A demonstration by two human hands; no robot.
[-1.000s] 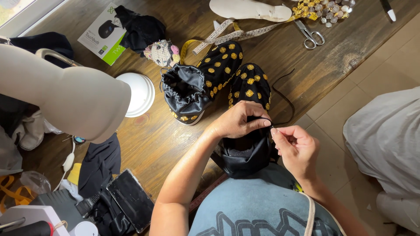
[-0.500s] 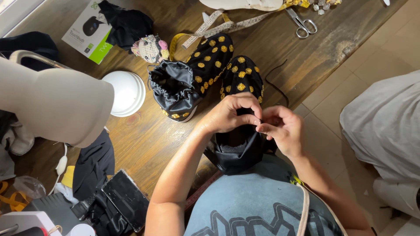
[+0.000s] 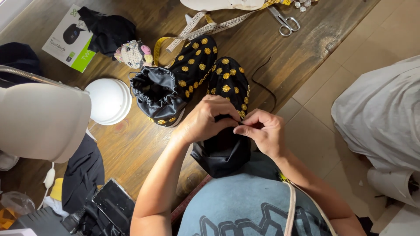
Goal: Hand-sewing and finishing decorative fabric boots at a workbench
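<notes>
Your left hand (image 3: 209, 119) is curled closed over the rim of the nearer black bootie with gold dots (image 3: 227, 87), fingers bent down onto the dark satin lining at its opening. Your right hand (image 3: 262, 131) meets it from the other side, thumb and forefinger pinched tight on the same edge of fabric; whether a needle sits in that pinch cannot be told. The fingertips of both hands touch each other at the rim.

Both forearms come up from the lower edge of the view and converge, wrists bent inward, with the hands just above your lap. The bootie lies across the near edge of the wooden table (image 3: 306, 43), its open end overhanging toward your body, its toe pointing away. A black thread (image 3: 267, 87) loops on the table just to its right.

The second matching bootie (image 3: 173, 85) lies just beside the first, opening gathered. Scissors (image 3: 284, 21) and a measuring tape (image 3: 205, 26) lie well apart at the far edge.
</notes>
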